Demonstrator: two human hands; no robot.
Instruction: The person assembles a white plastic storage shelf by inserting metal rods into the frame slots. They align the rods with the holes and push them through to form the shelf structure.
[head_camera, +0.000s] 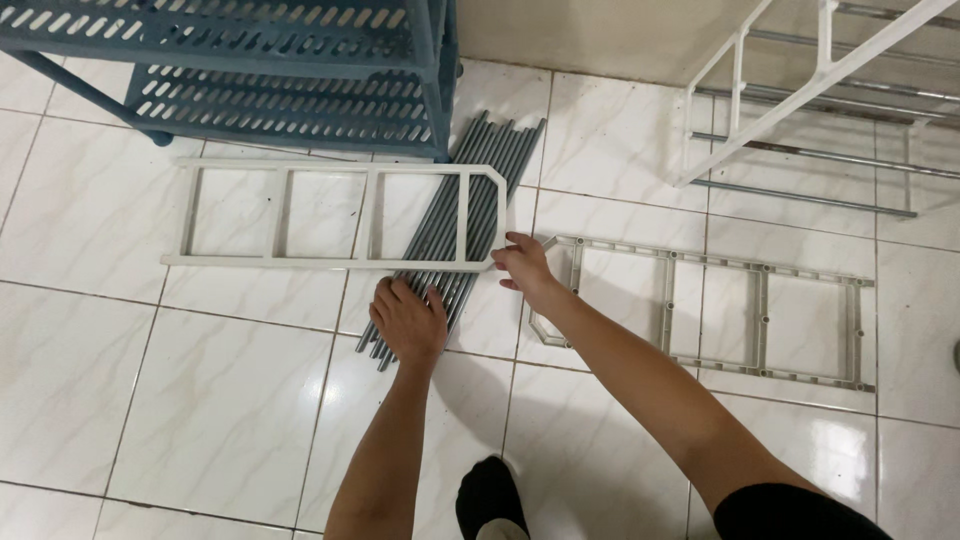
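Reaching down over the glossy white tiled floor (200, 400), both bare arms are out in front, and the left hand (408, 322) is planted on the bundle of long grey metal rods (470, 215), fingers spread flat across the near ends of the rods, pressing rather than wrapping, so nothing is clasped there. Over to the right hand (522, 268), which is at the rounded corner of the white plastic ladder-shaped side frame (330, 215): thumb and fingers are pinching the frame's end edge, a light closed hold on that corner. That white frame lies lengthwise across the tiles, stretching off to the left, and its right end crosses over the middle of the rod bundle. The rods run diagonally, from the left hand up toward the blue perforated metal shelf rack (270, 70) standing at the top of the view. Just right of the right hand, flat on the floor, lies a second ladder-shaped side frame in pale grey plastic (760, 320), underside up with small sockets showing. Top right, a partly built white rack with thin metal bars (800, 110) leans by the wall. Down at the bottom edge, a black-socked foot (488, 500) sits between the two forearms.
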